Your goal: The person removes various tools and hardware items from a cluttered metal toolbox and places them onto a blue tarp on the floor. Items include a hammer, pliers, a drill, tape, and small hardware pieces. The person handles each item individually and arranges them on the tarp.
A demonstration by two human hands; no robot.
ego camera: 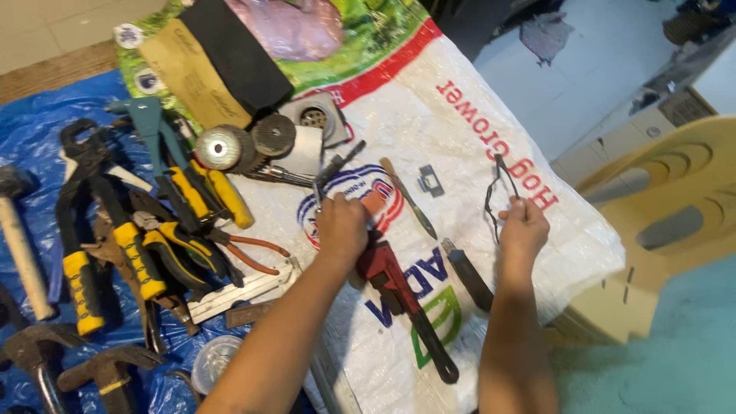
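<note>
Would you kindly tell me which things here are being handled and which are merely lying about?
In hand:
- left hand grips a small metal tool above the red pipe wrench
- right hand holds a thin black wire loop

Lying about:
- yellow-handled pliers
- hammers
- grinding discs
- file
- drain cover
- white sack

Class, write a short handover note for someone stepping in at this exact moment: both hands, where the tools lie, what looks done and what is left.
Left hand: closed on a small metal tool, over the head of the red pipe wrench.
Right hand: pinching a bent black wire above the white sack.
Done: pliers and hammers laid out on the blue tarp.
Left: wrench, file and knife lie loose.
</note>
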